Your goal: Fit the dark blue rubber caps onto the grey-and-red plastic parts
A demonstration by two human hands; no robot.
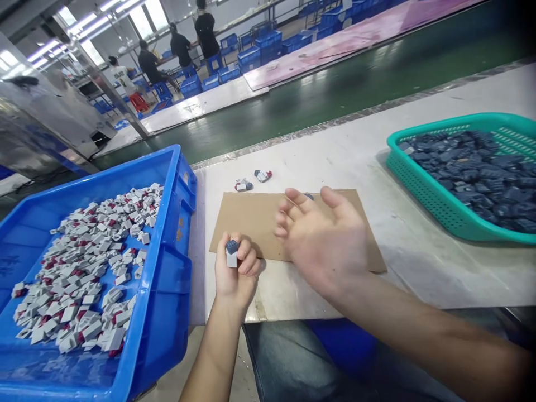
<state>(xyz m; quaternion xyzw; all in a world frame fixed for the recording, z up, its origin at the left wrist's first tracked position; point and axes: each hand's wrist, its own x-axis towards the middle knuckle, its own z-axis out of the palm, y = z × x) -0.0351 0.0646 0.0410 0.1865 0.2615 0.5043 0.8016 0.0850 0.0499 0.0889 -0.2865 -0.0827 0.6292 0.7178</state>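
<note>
"How does the left hand (pixel 238 285) stand?"

"Clamped on a grey-and-dark piece (pixel 231 257), thumb on one side and curled fingers on the other, with the dark part uppermost. The hand is by the near edge of the cardboard sheet (pixel 247 215)."

"And the right hand (pixel 326 245)?"

"Fingers and thumb apart, palm turned up, a little blurred, over the right part of the sheet. A small dark piece (pixel 309 196) shows just past it, between finger and thumb; I can't tell whether they touch."

"Room between the hands?"

"A bare stretch of cardboard, and more of it ahead of the left hand, right up to the sheet's far edge."

"Beyond that edge?"

"Two loose pieces (pixel 243 185), near each other on the white bench (pixel 360 167), ahead of the left hand. Farther on, the bench's far edge meets a green belt (pixel 314 95) crossing in front of both hands."

"Sideways?"

"Left of the left hand, a narrow strip of bench, then the wall of the blue bin (pixel 163 273), with grey and red pieces (pixel 79 301) heaped inside. Well right of the right hand, past the sheet's right edge and a wide clear stretch, sits the green basket (pixel 422 204), full of dark pieces (pixel 473 173)."
</note>
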